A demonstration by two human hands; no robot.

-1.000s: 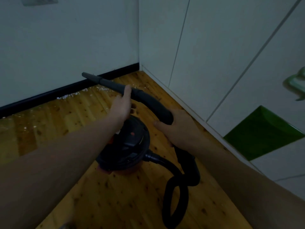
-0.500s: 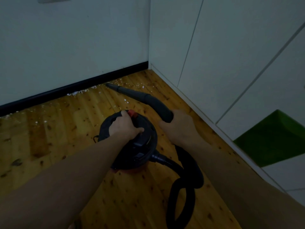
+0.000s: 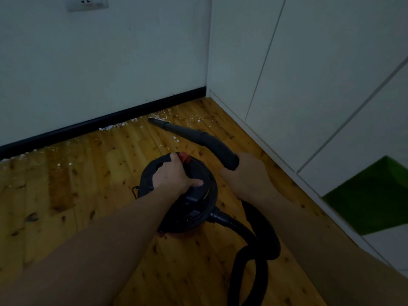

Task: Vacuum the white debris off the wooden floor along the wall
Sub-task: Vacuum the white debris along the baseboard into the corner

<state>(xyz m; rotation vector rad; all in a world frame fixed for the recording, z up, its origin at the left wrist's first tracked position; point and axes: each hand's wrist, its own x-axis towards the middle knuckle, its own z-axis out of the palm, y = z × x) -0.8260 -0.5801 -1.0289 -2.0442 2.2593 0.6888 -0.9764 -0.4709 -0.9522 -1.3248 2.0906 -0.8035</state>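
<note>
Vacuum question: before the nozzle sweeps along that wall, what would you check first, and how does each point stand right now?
1. Right hand has a grip on the wand: ok.
2. Nozzle points at the debris by the baseboard: ok.
3. Left hand on the vacuum top, fingers by the red switch: ok.
4. Motor running: cannot tell.
5. Hose free to follow; it lies looped on the floor beside the vacuum: cannot tell.
6. Debris cleared: not ok, flecks lie along the baseboard and out on the floor.
</note>
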